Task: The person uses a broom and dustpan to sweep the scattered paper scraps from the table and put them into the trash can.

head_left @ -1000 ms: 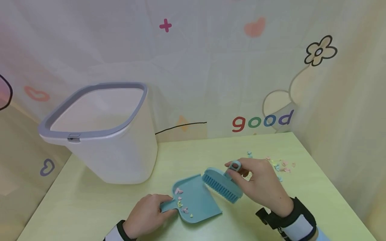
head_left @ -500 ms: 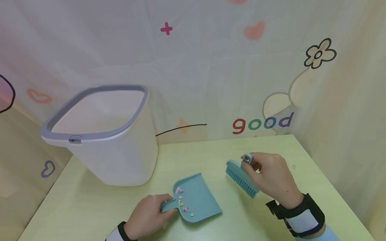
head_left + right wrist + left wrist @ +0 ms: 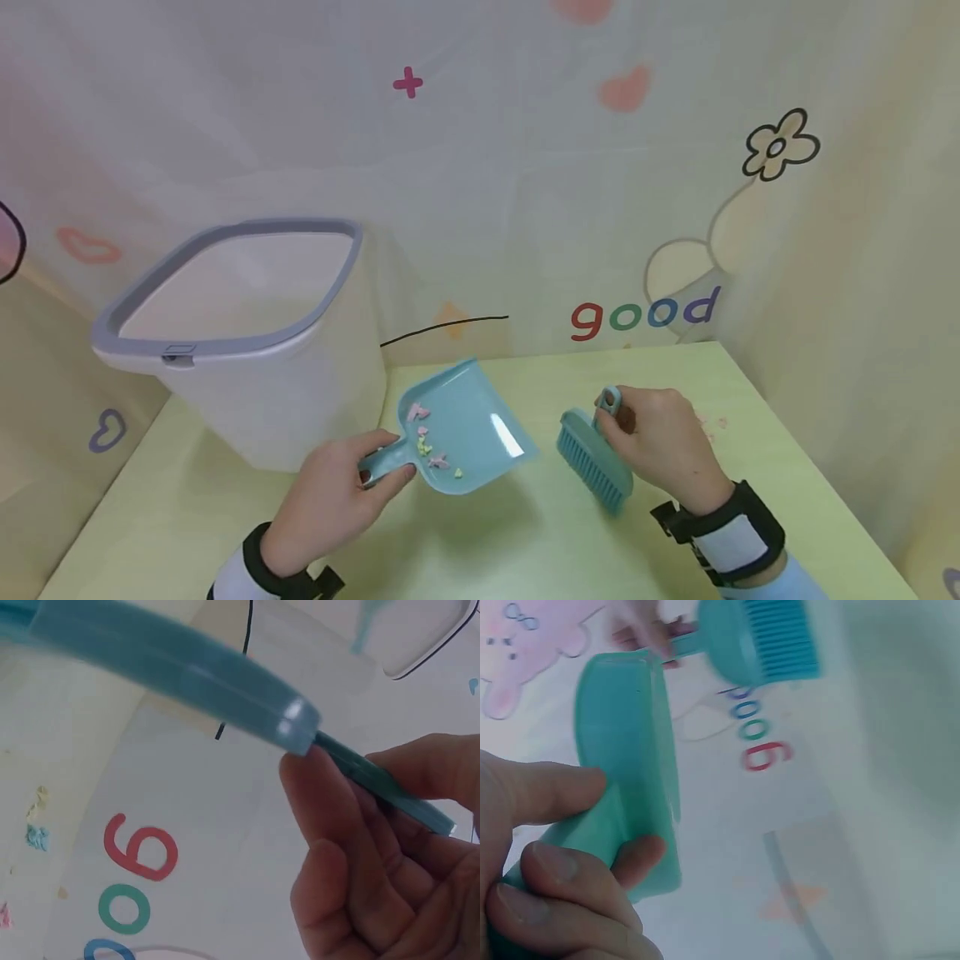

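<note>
Now left hand (image 3: pixel 330 492) has lifted gripped dustpan (image 3: pixel 457 425); right hand (image 3: pixel 660 442) grips brush (image 3: pixel 588 454).

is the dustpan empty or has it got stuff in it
Not empty. The dustpan, held off the table by the left hand, carries a few small pink and yellow-green paper scraps near its handle end.

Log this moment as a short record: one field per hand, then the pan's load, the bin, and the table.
left hand: grips the dustpan by its handle, pan lifted off the table
right hand: holds the brush, bristles facing left
pan load: small paper scraps, pink, yellow and green
bin: white, grey rim, open, left of the dustpan
table: pale green, a few scraps near the right hand
</note>
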`<state>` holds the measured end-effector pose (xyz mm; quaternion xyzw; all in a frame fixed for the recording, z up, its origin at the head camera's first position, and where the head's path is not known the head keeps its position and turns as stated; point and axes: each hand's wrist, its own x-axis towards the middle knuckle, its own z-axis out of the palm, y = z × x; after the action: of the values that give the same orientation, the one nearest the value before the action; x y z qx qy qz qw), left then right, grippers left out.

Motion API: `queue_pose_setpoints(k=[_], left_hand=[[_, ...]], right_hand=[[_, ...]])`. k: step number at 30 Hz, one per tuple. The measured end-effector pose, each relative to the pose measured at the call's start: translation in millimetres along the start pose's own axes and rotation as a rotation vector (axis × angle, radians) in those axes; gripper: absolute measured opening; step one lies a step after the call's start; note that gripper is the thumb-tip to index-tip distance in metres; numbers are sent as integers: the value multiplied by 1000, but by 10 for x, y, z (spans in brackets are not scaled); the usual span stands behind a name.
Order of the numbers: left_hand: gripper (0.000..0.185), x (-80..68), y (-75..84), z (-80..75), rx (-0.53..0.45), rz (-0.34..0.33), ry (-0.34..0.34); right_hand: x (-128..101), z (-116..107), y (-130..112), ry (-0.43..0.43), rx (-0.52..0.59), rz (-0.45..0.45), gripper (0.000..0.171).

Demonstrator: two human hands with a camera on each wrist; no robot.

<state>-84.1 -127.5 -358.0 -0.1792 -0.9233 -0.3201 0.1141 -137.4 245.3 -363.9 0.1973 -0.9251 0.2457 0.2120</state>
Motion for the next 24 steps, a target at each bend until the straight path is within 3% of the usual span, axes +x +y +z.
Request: queue_pose_setpoints(k=[13,18,24], left_hand=[[29,221,422,-846,93,205,341],[31,276,471,-1147,165,193,457],[29,381,395,-1432,239,165,568]], right_hand=[[-1,16,-30,-39,20,51,12],[-1,23,-39,-41,19,43,13],[-7,27,-36,-37,28,39,13]])
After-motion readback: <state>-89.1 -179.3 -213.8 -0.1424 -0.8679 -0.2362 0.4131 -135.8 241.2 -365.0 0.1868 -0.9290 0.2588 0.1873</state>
